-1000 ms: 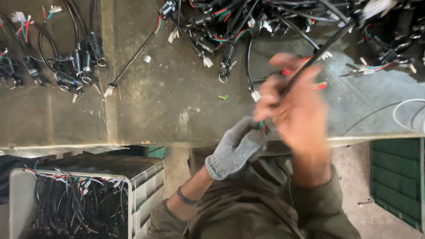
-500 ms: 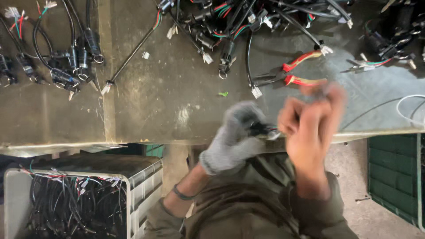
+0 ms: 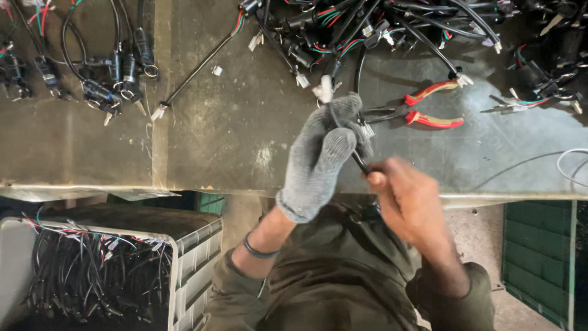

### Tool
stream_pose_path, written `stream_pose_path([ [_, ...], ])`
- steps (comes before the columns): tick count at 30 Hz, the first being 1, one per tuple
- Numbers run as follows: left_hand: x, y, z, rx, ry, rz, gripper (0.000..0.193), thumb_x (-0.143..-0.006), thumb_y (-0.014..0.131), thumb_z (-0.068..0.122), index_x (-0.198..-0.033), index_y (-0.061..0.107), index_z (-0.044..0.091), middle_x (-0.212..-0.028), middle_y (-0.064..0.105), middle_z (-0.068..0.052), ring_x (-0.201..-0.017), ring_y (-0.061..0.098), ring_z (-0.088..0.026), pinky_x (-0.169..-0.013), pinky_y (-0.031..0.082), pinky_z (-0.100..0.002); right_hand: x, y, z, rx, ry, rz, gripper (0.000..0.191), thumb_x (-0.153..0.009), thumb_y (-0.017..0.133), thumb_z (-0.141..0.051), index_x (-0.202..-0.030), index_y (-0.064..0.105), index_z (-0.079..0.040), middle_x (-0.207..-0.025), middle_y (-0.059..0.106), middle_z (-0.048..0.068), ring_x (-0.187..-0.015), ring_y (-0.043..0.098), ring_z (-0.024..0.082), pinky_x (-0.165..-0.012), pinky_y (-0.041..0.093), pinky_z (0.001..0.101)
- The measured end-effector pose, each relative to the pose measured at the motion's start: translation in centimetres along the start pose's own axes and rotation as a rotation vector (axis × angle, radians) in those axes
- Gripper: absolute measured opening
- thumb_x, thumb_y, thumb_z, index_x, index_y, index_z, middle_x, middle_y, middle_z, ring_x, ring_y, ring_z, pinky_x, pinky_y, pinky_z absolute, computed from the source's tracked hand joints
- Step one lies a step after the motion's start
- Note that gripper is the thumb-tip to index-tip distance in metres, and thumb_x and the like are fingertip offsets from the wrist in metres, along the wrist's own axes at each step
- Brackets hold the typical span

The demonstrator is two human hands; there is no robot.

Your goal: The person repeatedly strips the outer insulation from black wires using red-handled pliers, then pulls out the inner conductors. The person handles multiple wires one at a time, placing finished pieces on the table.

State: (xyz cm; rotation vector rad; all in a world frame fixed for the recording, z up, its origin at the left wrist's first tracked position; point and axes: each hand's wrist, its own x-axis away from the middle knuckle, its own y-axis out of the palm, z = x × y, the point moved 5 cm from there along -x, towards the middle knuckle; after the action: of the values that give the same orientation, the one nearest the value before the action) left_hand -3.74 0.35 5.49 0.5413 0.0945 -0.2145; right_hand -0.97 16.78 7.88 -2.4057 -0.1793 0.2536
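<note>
My left hand (image 3: 324,153) wears a grey knit glove and is closed around a black cable with a white plug end (image 3: 323,91) sticking up past the glove. My bare right hand (image 3: 407,196) sits just right of it, fingers pinched on the lower stretch of the same black cable (image 3: 360,163). Both hands are over the near edge of the worn metal worktable (image 3: 233,129). Red-handled pliers (image 3: 422,109) lie on the table just beyond my hands.
A tangle of black cables with coloured wires and connectors (image 3: 380,30) fills the far right of the table. More cable assemblies (image 3: 104,73) lie at far left. A grey crate of black wires (image 3: 92,276) stands below left, a green crate (image 3: 539,257) below right.
Both hands have come down from the cable pile to the table's near edge. The right hand dropped below the gloved left hand, and the pliers now lie uncovered.
</note>
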Motion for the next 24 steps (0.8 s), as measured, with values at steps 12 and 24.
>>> stream_pose_path([
  [12, 5.3, 9.1, -1.2, -0.374, -0.107, -0.251, 0.028, -0.103, 0.059, 0.018, -0.127, 0.054, 0.004, -0.095, 0.067, -0.010, -0.083, 0.070, -0.023, -0.080, 0.055, -0.033, 1.2, -5.7, -2.8, -1.062, -0.239, 0.410, 0.018, -0.109, 0.064, -0.017, -0.098, 0.057, -0.005, -0.081, 0.055, 0.004, -0.068, 0.058, 0.020, -0.080, 0.050, 0.0439],
  [24, 4.4, 2.8, -5.5, 0.199, -0.485, -0.212, 0.026, -0.114, 0.058, 0.025, -0.106, 0.070, 0.003, -0.094, 0.070, -0.004, -0.080, 0.061, -0.011, -0.071, 0.050, -0.026, -3.5, -6.3, 1.9, -0.859, -0.191, 0.420, 0.054, -0.105, 0.051, -0.047, -0.134, 0.042, -0.002, -0.127, 0.054, 0.010, -0.117, 0.055, 0.019, -0.107, 0.045, 0.0346],
])
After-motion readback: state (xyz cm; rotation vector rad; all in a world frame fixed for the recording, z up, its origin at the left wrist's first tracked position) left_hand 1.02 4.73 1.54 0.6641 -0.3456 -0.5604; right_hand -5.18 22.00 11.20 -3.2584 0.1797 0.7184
